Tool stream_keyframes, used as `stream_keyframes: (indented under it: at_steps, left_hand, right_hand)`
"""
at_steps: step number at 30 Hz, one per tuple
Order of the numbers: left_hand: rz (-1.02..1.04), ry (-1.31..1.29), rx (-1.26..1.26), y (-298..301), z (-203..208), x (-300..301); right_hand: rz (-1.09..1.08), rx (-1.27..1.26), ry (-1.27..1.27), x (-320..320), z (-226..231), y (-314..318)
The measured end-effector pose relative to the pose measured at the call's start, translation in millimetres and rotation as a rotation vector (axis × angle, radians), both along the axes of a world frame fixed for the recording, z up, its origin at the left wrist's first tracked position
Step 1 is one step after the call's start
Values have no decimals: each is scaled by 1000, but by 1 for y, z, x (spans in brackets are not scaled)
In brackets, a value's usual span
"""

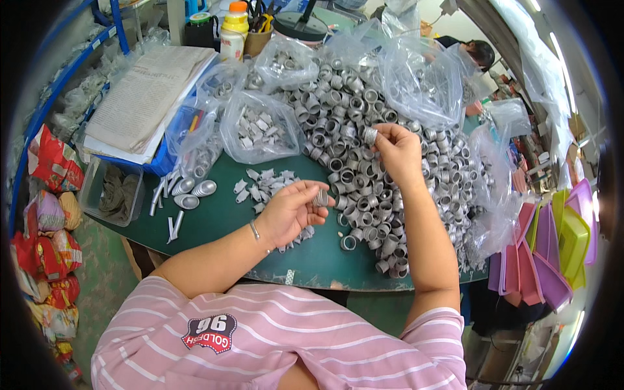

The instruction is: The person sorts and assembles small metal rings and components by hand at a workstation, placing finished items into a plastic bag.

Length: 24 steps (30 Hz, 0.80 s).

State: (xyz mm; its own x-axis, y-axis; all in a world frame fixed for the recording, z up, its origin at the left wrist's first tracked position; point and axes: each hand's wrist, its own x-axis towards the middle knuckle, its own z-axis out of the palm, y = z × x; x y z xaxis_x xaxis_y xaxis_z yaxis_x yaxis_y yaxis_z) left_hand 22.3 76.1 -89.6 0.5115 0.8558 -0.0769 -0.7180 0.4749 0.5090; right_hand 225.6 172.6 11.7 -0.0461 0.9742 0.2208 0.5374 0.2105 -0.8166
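While the right hand [398, 153] pinches one small grey metal ring [370, 135] above the heaped ring pile [364, 175], the left hand [291, 209] cups another ring [321, 197]; either could slip and vanish among identical pieces on the green counter [221, 214].

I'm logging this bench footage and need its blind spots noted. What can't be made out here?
Head view only:
- Part in the left hand: curled fingers cover most of it.
- Ring at the right hand fingertips: too small for detail.
- Contents of the clear bags: glare and crumpled plastic blur them.
- Person at the far side: mostly hidden behind bags.
- Table right end: buried under the ring pile.
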Motion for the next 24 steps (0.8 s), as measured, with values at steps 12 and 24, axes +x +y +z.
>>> stream_keyframes:
  at_steps: [12,24]
  left_hand:
    - [-44,-135,-134,-4,17,-2]
    - [36,-88,-137,4,6,-9]
  right_hand:
    - [487,-187,-250,-22,13,-46]
    - [59,734,-787,-64,-14,61]
